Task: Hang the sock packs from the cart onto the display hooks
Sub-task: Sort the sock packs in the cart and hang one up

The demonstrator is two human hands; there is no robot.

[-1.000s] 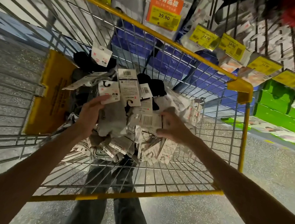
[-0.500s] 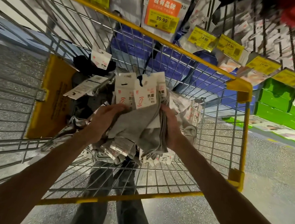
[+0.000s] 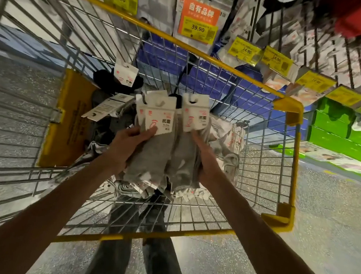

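Packs (image 3: 167,153) gripped between left hand (image 3: 129,145) and right hand (image 3: 203,158) above cart (image 3: 224,62) middle, cards (image 3: 159,118) upward, long axis toward hooks (image 3: 319,39) past far-right corner; right hand nearer.

Pretty dim indoor light overall, colours a bit murky. The white cards on the sock packs (image 3: 159,119) between the left hand (image 3: 129,142) and right hand (image 3: 205,158) are the brightest, sharpest bit. Both forearms go dark toward the bottom. Soft sheen on the floor (image 3: 331,213) right of the right hand. Price tags (image 3: 315,80) up past it smear with blur, and the cart (image 3: 294,107) wires left of the left hand bow from the wide lens.
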